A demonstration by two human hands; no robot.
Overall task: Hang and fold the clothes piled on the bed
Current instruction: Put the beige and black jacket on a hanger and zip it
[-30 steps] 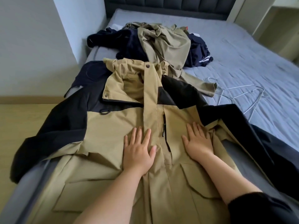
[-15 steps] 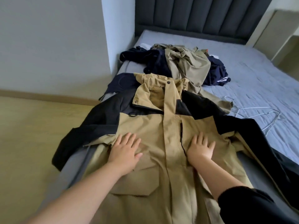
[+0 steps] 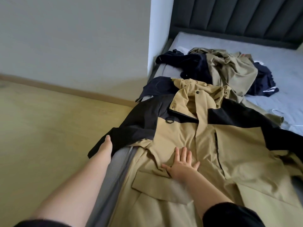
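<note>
Jacket (image 3: 177, 133) lay spread front up along left edge of bed (image 3: 278, 63), collar toward headboard (image 3: 246, 18). Right hand (image 3: 182, 166) pressed flat on tan chest, fingers straight, spread. Left hand (image 3: 106, 145) met black sleeve (image 3: 131, 128) hanging over left edge; fingers hidden under cloth, grip impossible to tell. Pile (image 3: 229, 69) lay beyond collar.

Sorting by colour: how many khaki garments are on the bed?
2: a khaki-and-black jacket spread flat under the right hand, and a crumpled khaki garment in the pile behind it. The pile may hide more.
</note>
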